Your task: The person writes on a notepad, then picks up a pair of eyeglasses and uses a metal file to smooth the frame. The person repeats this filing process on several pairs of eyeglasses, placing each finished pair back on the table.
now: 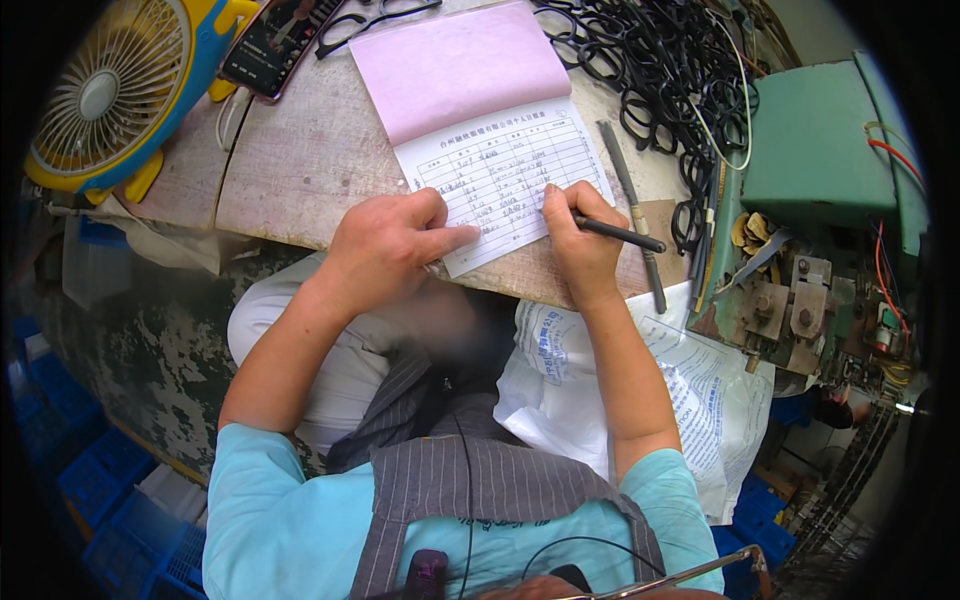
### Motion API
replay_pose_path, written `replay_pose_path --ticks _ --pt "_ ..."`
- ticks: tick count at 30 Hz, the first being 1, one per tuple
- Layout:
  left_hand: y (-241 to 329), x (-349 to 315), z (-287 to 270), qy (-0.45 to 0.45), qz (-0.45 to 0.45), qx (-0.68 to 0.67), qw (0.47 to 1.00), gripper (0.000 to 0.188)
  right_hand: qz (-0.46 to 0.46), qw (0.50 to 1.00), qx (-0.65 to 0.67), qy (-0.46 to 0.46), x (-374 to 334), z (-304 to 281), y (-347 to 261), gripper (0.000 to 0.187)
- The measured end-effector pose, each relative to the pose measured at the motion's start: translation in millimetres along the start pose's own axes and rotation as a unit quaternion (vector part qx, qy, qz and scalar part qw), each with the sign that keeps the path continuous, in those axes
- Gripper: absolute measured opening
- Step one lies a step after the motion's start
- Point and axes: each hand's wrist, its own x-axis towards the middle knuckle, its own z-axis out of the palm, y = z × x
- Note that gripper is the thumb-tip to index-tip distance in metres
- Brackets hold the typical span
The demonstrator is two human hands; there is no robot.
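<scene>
On the wooden table lies a pad of printed forms (520, 150), its pink cover sheet (460, 70) folded back toward the far side. Several rows of the white page carry handwriting. My left hand (385, 245) rests at the page's lower left, index finger stretched out onto the lower rows and the other fingers bent. It holds nothing that I can see. A black pen (625, 235) is gripped in my right hand (585, 250) at the page's right edge. The pen's writing tip is hidden behind my fingers.
Black eyeglass frames (655, 100) are heaped at the far right, near a flat metal file (625, 175). A green machine (815, 150) stands right. A yellow-blue fan (100, 95) and a phone (275, 50) are far left. White plastic (690, 400) hangs below the table edge.
</scene>
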Motion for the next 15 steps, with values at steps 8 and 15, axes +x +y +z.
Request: replay_pose_path --ticks 8,15 --pt "-0.1 0.0 -0.4 -0.001 -0.002 -0.005 1.0 0.033 -0.014 1.0 -0.012 0.0 -0.6 -0.8 1.4 0.027" --pt "-0.4 -0.2 -0.7 -0.004 -0.001 -0.003 1.0 0.033 -0.017 1.0 -0.02 0.009 -0.1 0.2 3.6 0.026"
